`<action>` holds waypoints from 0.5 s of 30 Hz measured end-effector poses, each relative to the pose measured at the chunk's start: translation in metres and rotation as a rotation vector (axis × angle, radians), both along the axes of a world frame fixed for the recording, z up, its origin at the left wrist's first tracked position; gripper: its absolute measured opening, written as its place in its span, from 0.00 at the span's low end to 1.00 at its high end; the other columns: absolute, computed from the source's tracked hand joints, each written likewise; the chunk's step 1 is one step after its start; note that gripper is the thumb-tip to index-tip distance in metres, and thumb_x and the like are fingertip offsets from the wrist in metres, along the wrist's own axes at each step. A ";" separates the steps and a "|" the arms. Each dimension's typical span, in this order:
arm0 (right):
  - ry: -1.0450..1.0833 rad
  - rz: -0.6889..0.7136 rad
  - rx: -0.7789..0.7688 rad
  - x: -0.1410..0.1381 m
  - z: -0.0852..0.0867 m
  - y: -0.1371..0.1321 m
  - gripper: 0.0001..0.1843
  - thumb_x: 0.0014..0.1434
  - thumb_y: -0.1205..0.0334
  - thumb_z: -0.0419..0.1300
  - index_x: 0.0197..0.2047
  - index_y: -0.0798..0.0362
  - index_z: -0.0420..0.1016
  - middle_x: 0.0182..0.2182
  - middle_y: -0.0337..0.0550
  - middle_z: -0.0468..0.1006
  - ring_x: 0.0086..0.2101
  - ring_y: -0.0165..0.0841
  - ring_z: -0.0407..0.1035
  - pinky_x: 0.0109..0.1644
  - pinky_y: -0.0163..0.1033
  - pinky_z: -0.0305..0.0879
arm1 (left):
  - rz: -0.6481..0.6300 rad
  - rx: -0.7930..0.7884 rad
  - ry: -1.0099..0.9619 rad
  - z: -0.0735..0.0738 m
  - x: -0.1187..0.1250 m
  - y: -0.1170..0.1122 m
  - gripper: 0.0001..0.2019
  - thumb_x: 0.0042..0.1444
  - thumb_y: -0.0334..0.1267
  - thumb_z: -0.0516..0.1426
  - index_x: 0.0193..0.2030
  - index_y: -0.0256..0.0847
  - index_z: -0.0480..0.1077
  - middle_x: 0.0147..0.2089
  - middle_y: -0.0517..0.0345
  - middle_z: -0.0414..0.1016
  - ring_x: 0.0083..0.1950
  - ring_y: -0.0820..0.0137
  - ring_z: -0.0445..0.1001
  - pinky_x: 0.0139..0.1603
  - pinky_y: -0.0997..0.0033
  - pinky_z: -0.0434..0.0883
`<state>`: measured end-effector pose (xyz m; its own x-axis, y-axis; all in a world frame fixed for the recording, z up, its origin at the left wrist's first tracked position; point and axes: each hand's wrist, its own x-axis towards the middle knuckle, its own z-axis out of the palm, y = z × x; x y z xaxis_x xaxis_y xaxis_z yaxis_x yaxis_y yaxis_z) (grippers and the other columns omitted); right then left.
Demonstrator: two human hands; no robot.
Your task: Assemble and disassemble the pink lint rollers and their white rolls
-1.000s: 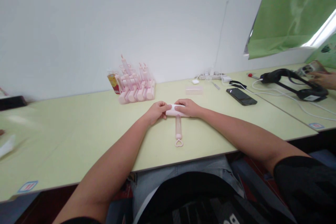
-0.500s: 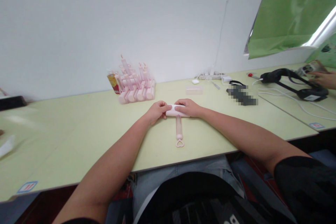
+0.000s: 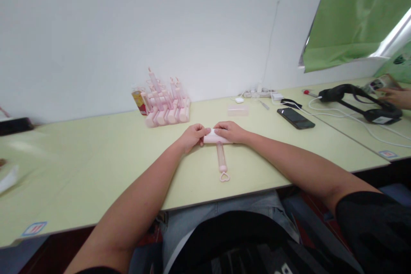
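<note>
A pale pink lint roller (image 3: 213, 138) lies crosswise between my hands at the middle of the table. Its see-through handle (image 3: 221, 157) points toward me, tilted a little right, and ends in a heart-shaped ring. My left hand (image 3: 194, 135) grips the roller's left end, thumb on top. On the right part, my right hand (image 3: 231, 132) is closed round the roller with its thumb pressed on the upper side. The undersides of both hands' fingers are mostly hidden. Several similar pink rollers (image 3: 170, 113) are stacked by the wall, some handles standing up.
Behind my right hand lies a clear pinkish cover (image 3: 238, 111). Farther right are a phone (image 3: 296, 118), a power strip (image 3: 260, 93), white cables and a black headset (image 3: 362, 102). Another person's hand (image 3: 396, 97) is at the far right. A yellow-red packet (image 3: 139, 102) leans behind the stack.
The lint roller has turned slightly, and its handle's ring end has swung a little to the right. Both hands keep their grip in nearly the same place.
</note>
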<state>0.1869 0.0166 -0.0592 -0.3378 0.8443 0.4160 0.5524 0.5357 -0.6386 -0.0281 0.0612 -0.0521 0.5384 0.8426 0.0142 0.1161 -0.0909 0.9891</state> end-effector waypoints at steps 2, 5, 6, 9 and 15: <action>0.000 -0.006 0.001 0.000 0.000 0.000 0.17 0.62 0.53 0.54 0.43 0.55 0.78 0.37 0.42 0.80 0.37 0.32 0.70 0.41 0.35 0.62 | -0.007 -0.005 0.001 0.001 0.000 -0.001 0.20 0.47 0.51 0.65 0.30 0.38 0.63 0.20 0.64 0.64 0.16 0.79 0.62 0.15 0.79 0.56; -0.013 -0.003 0.014 0.000 0.001 0.000 0.17 0.62 0.53 0.54 0.44 0.55 0.78 0.38 0.42 0.80 0.37 0.32 0.70 0.42 0.35 0.62 | -0.019 -0.005 0.007 0.003 0.000 -0.003 0.20 0.48 0.51 0.65 0.30 0.38 0.63 0.19 0.64 0.64 0.16 0.79 0.62 0.15 0.79 0.56; -0.018 -0.001 0.019 0.000 0.001 -0.001 0.17 0.61 0.53 0.55 0.45 0.55 0.78 0.38 0.42 0.80 0.38 0.33 0.70 0.42 0.35 0.62 | -0.019 -0.004 0.010 0.003 0.000 -0.003 0.20 0.48 0.52 0.64 0.30 0.39 0.63 0.19 0.64 0.64 0.16 0.79 0.62 0.15 0.79 0.56; -0.039 0.012 0.034 0.000 0.002 -0.003 0.18 0.60 0.51 0.57 0.46 0.55 0.77 0.40 0.42 0.80 0.39 0.33 0.71 0.43 0.35 0.62 | -0.019 0.002 0.013 0.003 0.001 -0.004 0.20 0.49 0.52 0.64 0.30 0.39 0.62 0.19 0.64 0.64 0.16 0.78 0.61 0.15 0.78 0.56; -0.075 0.021 0.053 0.000 0.005 -0.007 0.20 0.60 0.50 0.57 0.49 0.54 0.77 0.41 0.43 0.80 0.40 0.35 0.72 0.45 0.36 0.62 | -0.031 -0.010 0.022 0.004 0.002 -0.005 0.20 0.50 0.52 0.63 0.30 0.39 0.62 0.19 0.64 0.63 0.17 0.78 0.61 0.16 0.78 0.57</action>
